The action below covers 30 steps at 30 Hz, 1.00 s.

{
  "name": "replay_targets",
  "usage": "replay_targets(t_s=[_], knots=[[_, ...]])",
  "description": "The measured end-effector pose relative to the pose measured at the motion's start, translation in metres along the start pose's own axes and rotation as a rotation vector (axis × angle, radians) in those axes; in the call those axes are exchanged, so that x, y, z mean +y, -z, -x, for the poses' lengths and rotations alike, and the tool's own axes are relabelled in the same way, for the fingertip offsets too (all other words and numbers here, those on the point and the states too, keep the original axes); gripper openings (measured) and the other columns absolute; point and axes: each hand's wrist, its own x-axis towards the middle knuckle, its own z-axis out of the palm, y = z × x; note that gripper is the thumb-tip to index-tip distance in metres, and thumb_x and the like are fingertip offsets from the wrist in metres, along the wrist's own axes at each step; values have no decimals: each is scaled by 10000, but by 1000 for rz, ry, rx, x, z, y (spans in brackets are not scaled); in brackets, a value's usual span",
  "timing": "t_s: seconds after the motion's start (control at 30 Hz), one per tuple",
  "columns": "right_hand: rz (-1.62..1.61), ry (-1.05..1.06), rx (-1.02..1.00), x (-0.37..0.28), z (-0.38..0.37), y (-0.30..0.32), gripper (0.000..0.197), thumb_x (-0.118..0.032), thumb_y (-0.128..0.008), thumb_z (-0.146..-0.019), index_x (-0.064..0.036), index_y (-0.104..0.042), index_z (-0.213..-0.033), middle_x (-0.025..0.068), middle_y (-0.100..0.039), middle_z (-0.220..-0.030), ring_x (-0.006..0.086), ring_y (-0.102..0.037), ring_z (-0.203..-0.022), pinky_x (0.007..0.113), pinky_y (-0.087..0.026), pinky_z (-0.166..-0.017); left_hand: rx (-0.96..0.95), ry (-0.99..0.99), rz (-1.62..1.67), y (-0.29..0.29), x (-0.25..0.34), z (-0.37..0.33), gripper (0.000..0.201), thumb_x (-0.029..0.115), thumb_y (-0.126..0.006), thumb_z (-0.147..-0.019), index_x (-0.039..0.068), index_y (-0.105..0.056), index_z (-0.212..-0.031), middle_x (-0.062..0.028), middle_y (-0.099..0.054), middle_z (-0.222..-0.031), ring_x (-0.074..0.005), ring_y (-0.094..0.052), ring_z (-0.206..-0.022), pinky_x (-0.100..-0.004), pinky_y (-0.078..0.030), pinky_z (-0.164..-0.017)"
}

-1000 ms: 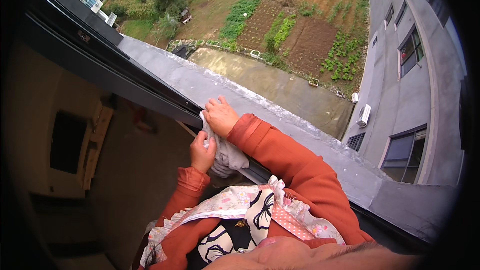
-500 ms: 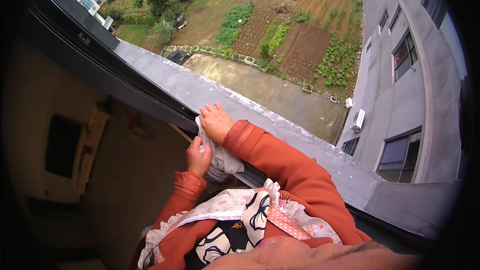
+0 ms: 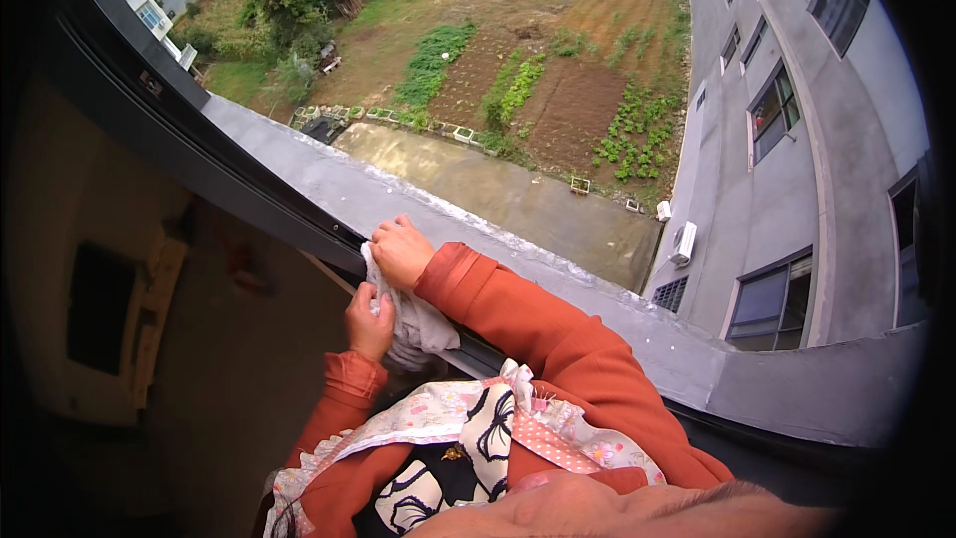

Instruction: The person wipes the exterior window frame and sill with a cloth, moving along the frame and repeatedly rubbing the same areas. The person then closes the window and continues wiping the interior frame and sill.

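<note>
A pale grey cloth (image 3: 423, 325) is draped over the dark window frame (image 3: 274, 191), bunched between my two hands. My right hand (image 3: 401, 253) reaches over to the outer side and presses the cloth against the frame, its fingers curled round it. On the room side, my left hand (image 3: 369, 323) pinches the cloth with thumb and fingers. The cloth's lower folds hang down beside the frame, close to my apron. Part of the frame under the cloth is hidden.
Outside the frame runs a grey concrete ledge (image 3: 488, 235), with a long drop to a paved yard (image 3: 518, 201) and garden plots beyond. A grey building wall (image 3: 722, 189) with windows rises on the right. Inside, at left, is a dim room with a dark screen (image 3: 100, 307).
The whole view has shifted slightly, so the scene sits further left. Both hands keep hold of the cloth at about the same place on the frame.
</note>
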Motion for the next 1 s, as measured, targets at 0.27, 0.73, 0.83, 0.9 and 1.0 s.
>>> replay_targets(t_s=[0.27, 0.73, 0.83, 0.9, 1.0], knots=[[76, 16, 55, -5, 1, -13, 113, -181, -622, -709, -112, -708, -688, 61, -621, -819, 234, -575, -926, 407, -382, -860, -13, -18, -3, -1, -5, 0, 144, 107, -617, -846, 0, -521, -860, -218, -548, -776, -428, -556, -726, -440, -461, -650], [97, -32, 46, -6, -5, -15, 125, -185, -620, -711, -115, -723, -713, 50, -622, -860, 226, -559, -958, 399, -376, -862, -4, -39, -39, -6, -9, -5, 173, 124, -632, -851, 3, -509, -832, -217, -550, -761, -441, -548, -717, -455, -449, -628], [107, -34, 70, -1, -7, -20, 132, -192, -622, -724, -122, -734, -730, 55, -627, -872, 229, -559, -956, 405, -370, -868, -21, -13, -12, -9, -11, -8, 178, 128, -635, -850, 2, -509, -834, -217, -552, -763, -441, -549, -718, -453, -450, -628], [79, -28, 43, 0, -5, -16, 136, -195, -623, -724, -118, -734, -738, 65, -623, -870, 235, -554, -964, 408, -371, -863, -18, -5, -3, -10, -11, -8, 185, 130, -633, -853, 0, -503, -829, -218, -546, -759, -441, -546, -714, -449, -449, -625], [112, -46, 15, -6, 1, -15, 147, -198, -623, -723, -107, -735, -754, 74, -622, -873, 240, -549, -973, 410, -374, -856, -5, -31, 12, -9, -7, -6, 187, 122, -626, -856, -2, -493, -814, -221, -533, -747, -440, -538, -702, -448, -444, -618]])
